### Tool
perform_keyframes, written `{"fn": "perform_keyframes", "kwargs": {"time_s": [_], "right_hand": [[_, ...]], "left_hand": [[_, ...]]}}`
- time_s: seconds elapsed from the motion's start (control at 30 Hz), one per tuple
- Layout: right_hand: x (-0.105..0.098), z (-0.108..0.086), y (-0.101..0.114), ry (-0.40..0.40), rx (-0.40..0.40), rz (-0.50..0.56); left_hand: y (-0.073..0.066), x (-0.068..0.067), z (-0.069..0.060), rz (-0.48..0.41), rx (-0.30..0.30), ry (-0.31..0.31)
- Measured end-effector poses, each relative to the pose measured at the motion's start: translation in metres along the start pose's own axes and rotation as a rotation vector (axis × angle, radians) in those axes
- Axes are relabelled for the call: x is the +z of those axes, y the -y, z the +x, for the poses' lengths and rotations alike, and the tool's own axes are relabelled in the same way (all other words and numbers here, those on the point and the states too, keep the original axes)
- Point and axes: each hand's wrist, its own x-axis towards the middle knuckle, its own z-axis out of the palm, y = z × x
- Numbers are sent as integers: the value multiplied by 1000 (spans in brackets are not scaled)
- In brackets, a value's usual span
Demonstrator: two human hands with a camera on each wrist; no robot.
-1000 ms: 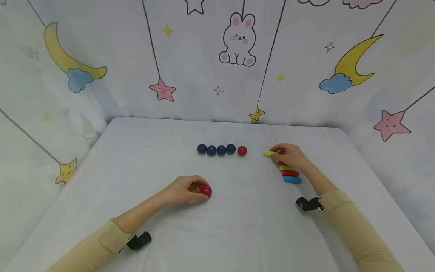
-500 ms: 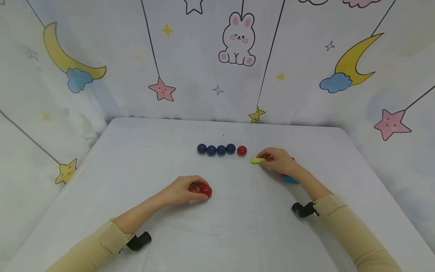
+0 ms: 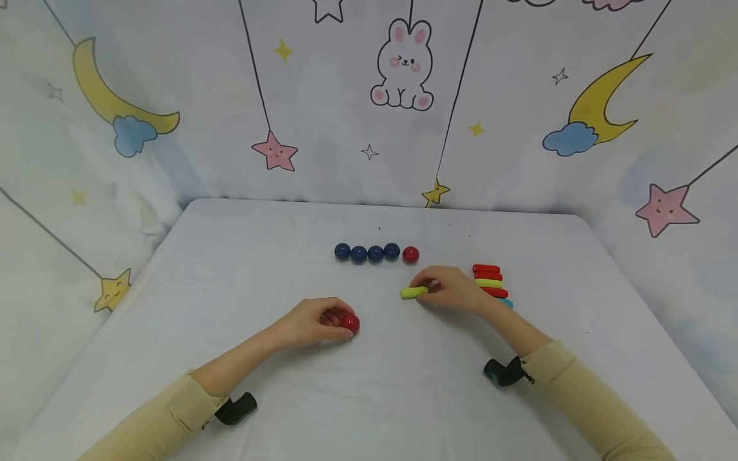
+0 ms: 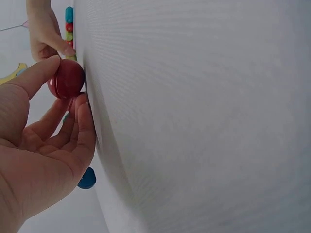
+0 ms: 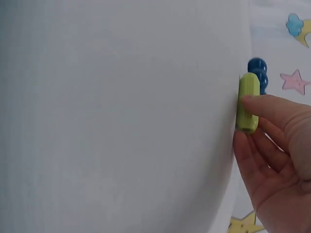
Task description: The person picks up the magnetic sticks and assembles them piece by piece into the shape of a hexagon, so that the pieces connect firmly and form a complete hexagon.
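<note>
My left hand (image 3: pixel 314 323) pinches a glossy red ball (image 3: pixel 350 323) between thumb and fingers, low over the white table; the left wrist view shows the same red ball (image 4: pixel 68 78) near the cloth. To its right, my right hand (image 3: pixel 452 289) holds a yellow-green stick (image 3: pixel 414 292) by its right end. In the right wrist view the thumb lies across this faceted yellow-green stick (image 5: pixel 248 104). Behind both hands, several dark blue balls (image 3: pixel 366 253) stand in a row with another red ball (image 3: pixel 410 255) at the right end.
Right of my right hand lies a column of short sticks: red sticks (image 3: pixel 486 269), a yellow-green one (image 3: pixel 489 283) and a blue one (image 3: pixel 507 303), partly hidden by the hand. A white cloth covers the table (image 3: pixel 369 397). A printed backdrop (image 3: pixel 323 96) rises behind it.
My right hand has carried the yellow-green stick from the far end of the stick column leftward and nearer, toward the held red ball. The left hand has stayed in place.
</note>
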Motion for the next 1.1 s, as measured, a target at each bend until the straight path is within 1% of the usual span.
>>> {"fn": "perform_keyframes", "kwargs": {"time_s": [0.23, 0.5, 0.67, 0.83, 1.1], "right_hand": [[16, 5, 23, 83, -37, 7], [32, 12, 45, 139, -68, -10], [39, 16, 55, 157, -94, -10], [43, 18, 63, 165, -106, -9], [45, 21, 69, 162, -121, 4]], "left_hand": [[-2, 0, -1, 2, -5, 2], [0, 0, 0, 8, -8, 1], [0, 0, 0, 7, -15, 3], [1, 1, 0, -5, -8, 1], [0, 1, -1, -10, -6, 1]]}}
